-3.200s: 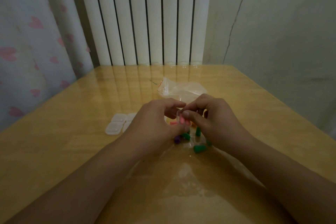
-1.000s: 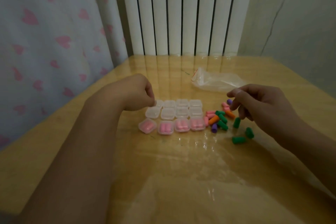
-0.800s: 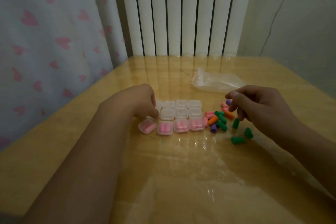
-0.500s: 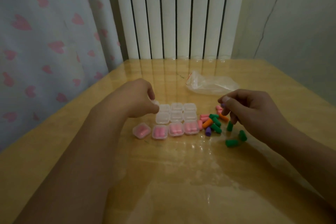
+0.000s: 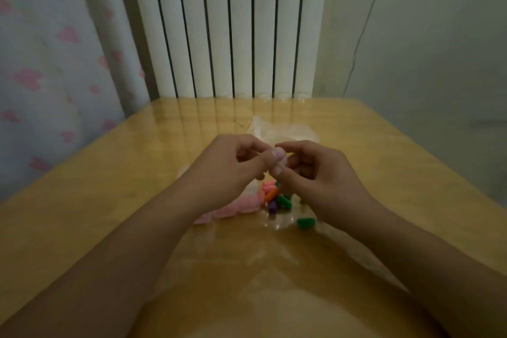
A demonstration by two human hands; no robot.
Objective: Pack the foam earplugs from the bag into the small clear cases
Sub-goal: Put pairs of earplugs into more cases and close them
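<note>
My left hand (image 5: 233, 164) and right hand (image 5: 310, 170) meet above the table, fingers curled, pinching between them a small clear case (image 5: 279, 155); blur keeps me from telling whether its lid is open. I judge it light, stiff and slick, best held by its edges with thumb and forefinger, and likely to pop away if I squeeze unevenly. The loose foam earplugs (image 5: 275, 197), pink, orange, green and purple, lie heaped on the table just below my hands, with one green earplug (image 5: 306, 223) a little apart toward me. They should be soft and springy, easy to pinch at the middle. Cases filled with pink plugs (image 5: 241, 204) show beneath my left wrist. The clear plastic bag (image 5: 288, 132) lies flat beyond my fingers. The wooden table (image 5: 82, 214) is glossy, so things may slide. Behind it stand a white radiator (image 5: 227, 25), a heart-print curtain (image 5: 55, 49) and a cracked wall (image 5: 425, 35).
</note>
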